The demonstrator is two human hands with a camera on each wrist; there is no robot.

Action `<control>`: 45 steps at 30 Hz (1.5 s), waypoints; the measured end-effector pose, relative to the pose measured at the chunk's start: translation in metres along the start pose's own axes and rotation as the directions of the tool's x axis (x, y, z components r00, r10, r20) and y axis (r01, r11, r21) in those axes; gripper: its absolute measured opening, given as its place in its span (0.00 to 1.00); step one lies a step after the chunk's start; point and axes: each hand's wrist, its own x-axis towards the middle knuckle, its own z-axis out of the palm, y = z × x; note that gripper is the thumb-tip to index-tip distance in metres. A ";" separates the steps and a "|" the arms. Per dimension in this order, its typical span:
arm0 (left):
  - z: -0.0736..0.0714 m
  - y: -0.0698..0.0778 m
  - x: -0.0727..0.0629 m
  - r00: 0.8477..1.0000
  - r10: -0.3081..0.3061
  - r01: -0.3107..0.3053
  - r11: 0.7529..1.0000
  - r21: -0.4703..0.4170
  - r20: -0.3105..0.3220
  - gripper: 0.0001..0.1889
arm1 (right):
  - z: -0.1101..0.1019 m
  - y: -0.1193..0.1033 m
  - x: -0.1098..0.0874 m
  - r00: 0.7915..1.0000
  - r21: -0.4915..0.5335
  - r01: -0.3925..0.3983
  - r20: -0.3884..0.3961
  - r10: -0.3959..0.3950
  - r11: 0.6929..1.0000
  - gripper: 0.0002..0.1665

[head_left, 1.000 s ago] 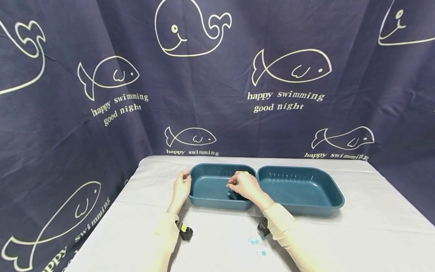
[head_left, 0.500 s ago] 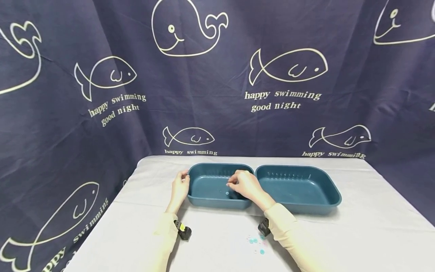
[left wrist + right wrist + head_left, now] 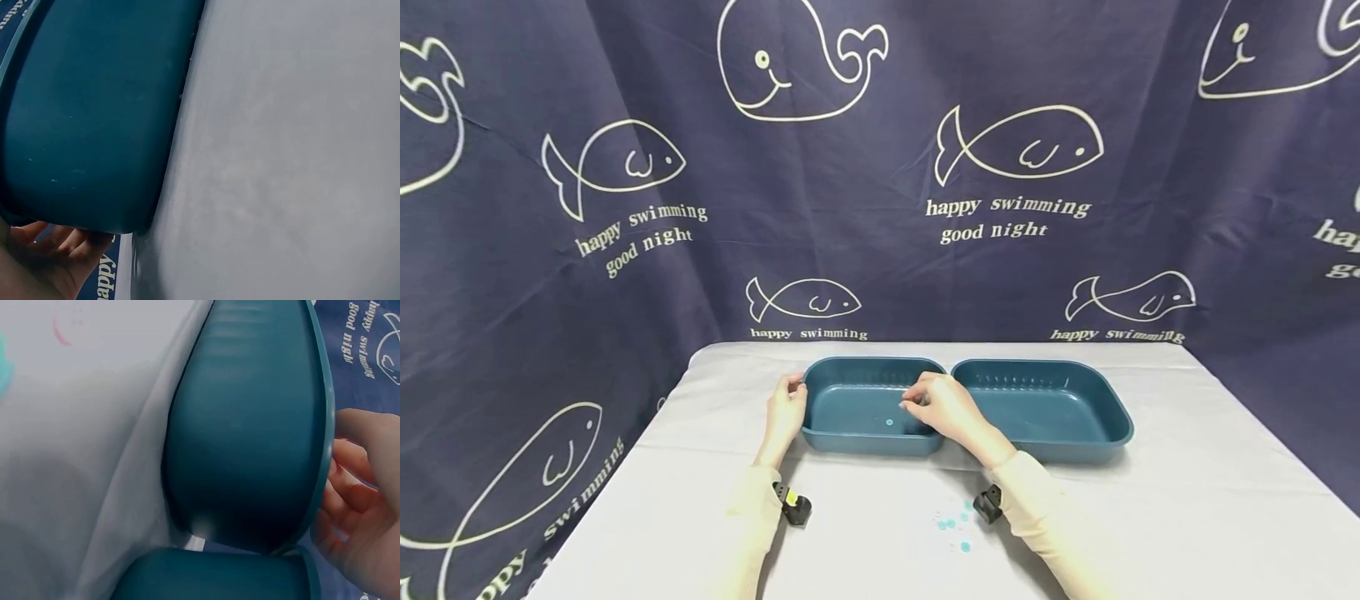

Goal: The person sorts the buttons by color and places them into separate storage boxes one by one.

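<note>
Two dark teal plastic bins stand side by side in the head view. My left hand (image 3: 785,415) rests its fingers against the outer left end of the left bin (image 3: 872,443). In the left wrist view its fingers (image 3: 75,240) touch the end wall below the rim. My right hand (image 3: 951,408) is over the right part of that bin, its fingers bent and the tips close together. Whether they pinch anything is hidden in the right wrist view behind the rim. A small pale button (image 3: 890,422) lies on the left bin's floor.
The right bin (image 3: 1078,452) stands close against the left one. Several small buttons (image 3: 966,547), teal and pale, lie loose on the white cloth near my right wrist. A pink button (image 3: 61,330) shows in the right wrist view. Dark blue printed curtains (image 3: 820,192) surround the table.
The head view has shifted, so the bins and buttons sit slightly further left in it. My hands keep nearly the same pose at the left bin.
</note>
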 end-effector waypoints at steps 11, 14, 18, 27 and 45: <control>0.000 -0.001 0.001 1.000 -0.002 0.002 0.999 0.040 -0.007 0.15 | -0.013 0.006 -0.014 0.999 0.035 0.026 -0.044 -0.025 0.999 0.07; 0.000 -0.001 0.002 1.000 0.004 -0.004 0.999 0.053 0.000 0.15 | -0.017 0.007 -0.019 0.998 0.028 0.029 -0.064 -0.027 0.999 0.06; -0.002 0.000 0.003 1.000 -0.003 0.002 0.998 0.055 0.005 0.15 | -0.019 0.008 -0.023 0.995 0.025 0.051 -0.087 -0.048 0.998 0.05; -0.002 0.001 0.003 1.000 -0.020 0.019 0.999 0.051 0.011 0.16 | -0.023 0.008 -0.033 0.995 0.017 0.056 -0.087 -0.055 0.998 0.05; -0.002 0.004 0.003 0.999 -0.028 0.026 0.998 0.052 0.029 0.16 | -0.025 -0.002 -0.054 0.990 0.013 0.108 -0.090 -0.106 0.994 0.05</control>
